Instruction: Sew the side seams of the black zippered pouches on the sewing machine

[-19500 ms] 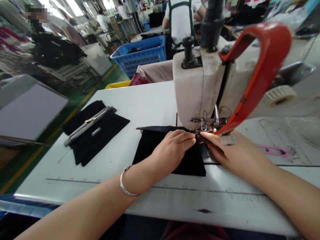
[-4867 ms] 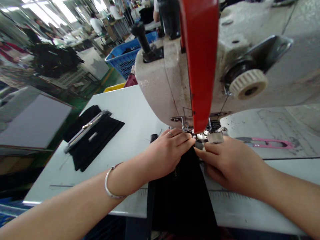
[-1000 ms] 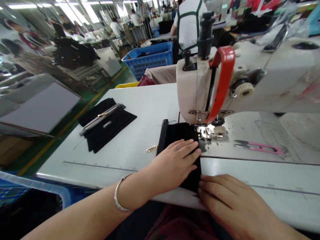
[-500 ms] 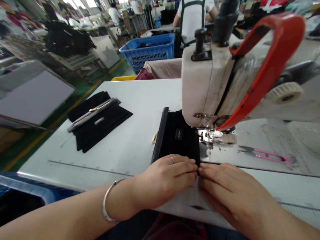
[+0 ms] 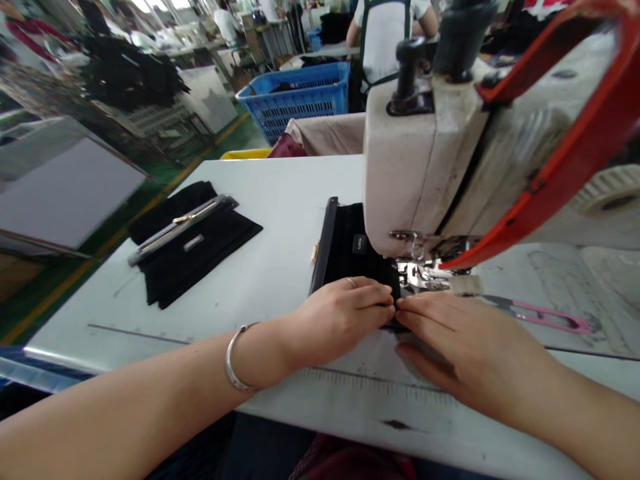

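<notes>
One black pouch [image 5: 344, 261] lies at the sewing machine [image 5: 413, 170]. Left hand [image 5: 345, 310] rests on it, fingers together; right hand [image 5: 463, 340] touches its edge; clamped or not, cannot tell.

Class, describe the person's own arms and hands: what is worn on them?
The left forearm and right forearm are bare, with no sleeve in view. A slim silver bangle circles the left wrist, and the left hand wears a narrow ring. The right hand shows no jewellery or glove.
</notes>
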Demonstrator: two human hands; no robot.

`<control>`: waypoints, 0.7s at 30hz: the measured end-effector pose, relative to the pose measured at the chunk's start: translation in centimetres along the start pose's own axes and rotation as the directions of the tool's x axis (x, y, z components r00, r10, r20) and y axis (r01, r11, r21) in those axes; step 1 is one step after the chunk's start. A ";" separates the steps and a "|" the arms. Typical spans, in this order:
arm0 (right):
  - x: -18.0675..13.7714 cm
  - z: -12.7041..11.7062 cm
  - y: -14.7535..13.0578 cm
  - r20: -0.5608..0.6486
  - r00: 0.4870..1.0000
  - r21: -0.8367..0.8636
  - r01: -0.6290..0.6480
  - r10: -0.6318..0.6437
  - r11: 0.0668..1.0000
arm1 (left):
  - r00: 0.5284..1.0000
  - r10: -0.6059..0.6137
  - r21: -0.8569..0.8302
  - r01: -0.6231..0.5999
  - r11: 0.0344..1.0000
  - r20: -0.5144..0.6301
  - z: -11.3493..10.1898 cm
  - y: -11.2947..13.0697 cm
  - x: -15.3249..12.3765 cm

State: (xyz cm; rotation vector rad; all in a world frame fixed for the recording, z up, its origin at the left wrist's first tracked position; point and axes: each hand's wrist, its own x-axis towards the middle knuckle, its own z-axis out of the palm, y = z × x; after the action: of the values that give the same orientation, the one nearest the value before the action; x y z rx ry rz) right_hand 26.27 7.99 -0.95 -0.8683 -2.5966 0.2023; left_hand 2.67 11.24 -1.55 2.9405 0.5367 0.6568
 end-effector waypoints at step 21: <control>0.6 1.1 1.2 -0.105 0.994 -0.077 -0.024 0.016 0.997 | 0.984 -0.057 0.141 0.082 0.987 -0.170 1.7 -4.9 1.7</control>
State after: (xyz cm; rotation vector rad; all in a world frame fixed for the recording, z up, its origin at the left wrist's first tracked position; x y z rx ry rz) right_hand 26.05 9.24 -2.05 -0.9070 -2.5140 0.0590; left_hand 3.25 16.43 -3.16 3.0027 0.7305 0.8954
